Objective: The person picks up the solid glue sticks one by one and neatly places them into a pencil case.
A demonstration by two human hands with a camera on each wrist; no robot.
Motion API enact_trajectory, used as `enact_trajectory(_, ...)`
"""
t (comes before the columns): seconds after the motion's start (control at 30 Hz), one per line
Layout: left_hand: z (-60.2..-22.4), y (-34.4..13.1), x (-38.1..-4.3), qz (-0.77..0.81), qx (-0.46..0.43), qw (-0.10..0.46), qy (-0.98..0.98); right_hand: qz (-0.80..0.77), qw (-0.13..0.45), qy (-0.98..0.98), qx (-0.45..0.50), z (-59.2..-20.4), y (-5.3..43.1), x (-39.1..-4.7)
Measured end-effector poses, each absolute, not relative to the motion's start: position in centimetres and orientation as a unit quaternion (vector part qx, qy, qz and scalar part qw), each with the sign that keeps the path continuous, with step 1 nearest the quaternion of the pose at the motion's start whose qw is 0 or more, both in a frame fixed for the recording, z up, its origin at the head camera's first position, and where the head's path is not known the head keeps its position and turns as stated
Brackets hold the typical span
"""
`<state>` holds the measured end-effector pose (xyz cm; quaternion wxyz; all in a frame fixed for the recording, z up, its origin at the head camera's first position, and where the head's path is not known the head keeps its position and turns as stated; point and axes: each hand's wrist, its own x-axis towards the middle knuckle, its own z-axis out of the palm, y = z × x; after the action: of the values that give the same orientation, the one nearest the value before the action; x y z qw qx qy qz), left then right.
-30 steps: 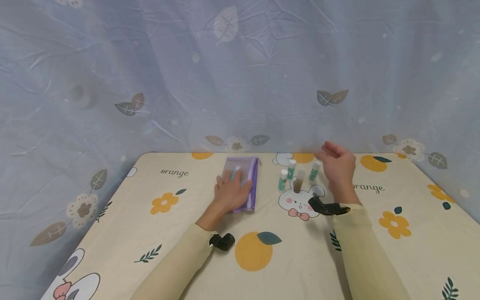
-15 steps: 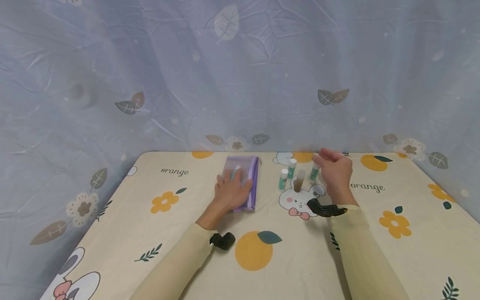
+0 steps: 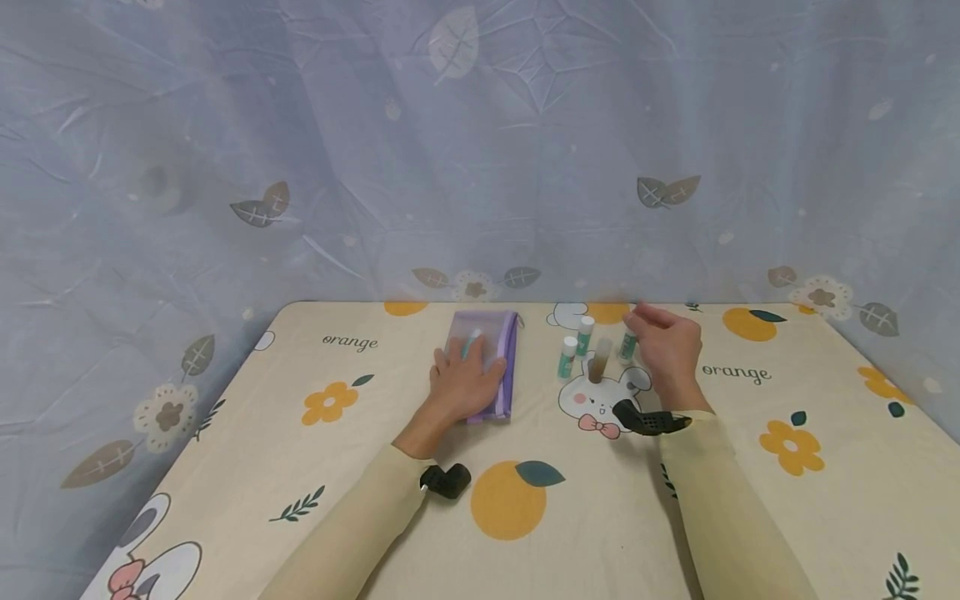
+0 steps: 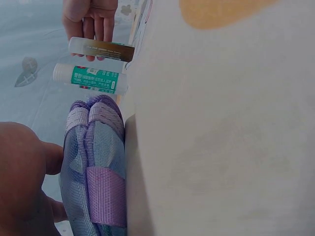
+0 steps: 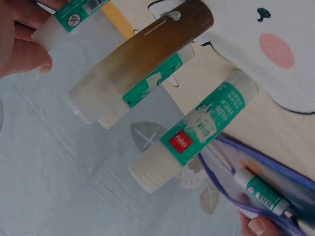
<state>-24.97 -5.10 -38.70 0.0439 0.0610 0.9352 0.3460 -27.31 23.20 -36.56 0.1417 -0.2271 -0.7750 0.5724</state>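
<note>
My left hand point(image 3: 467, 383) lies with spread fingers on a purple mesh zip pouch point(image 3: 506, 367). A green-and-white glue stick point(image 5: 262, 191) shows inside the pouch through its gaping edge in the right wrist view. To the right, my right hand point(image 3: 671, 350) pinches the cap end of an upright glue stick point(image 3: 627, 347) between thumb and fingers. Left of that stand two more green glue sticks, a nearer one point(image 3: 567, 360) and a farther one point(image 3: 584, 337). A brown tube with a translucent cap point(image 3: 599, 361) stands among them.
A cream cloth with printed oranges, flowers and a rabbit covers the table point(image 3: 405, 533). Behind it hangs a pale blue patterned curtain point(image 3: 480, 150), close to the table's back edge. Black wrist cameras sit on both sleeves.
My right hand has come down and to the left onto the rightmost glue stick and taken hold of its cap end. The left hand and the pouch have stayed in place.
</note>
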Motion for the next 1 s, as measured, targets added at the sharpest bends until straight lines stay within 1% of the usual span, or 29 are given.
enact_trajectory(0.37,-38.8,-5.1,-25.1,0.345,0.062,0.046,0.935,0.537,0.161,-0.797,-0.224,-37.3,23.2,-27.7)
enact_trajectory(1.0,-38.8,-5.1,-25.2,0.346,0.065,0.045,0.935,0.544,0.155,-0.794,-0.221,-37.9,23.4,-27.8)
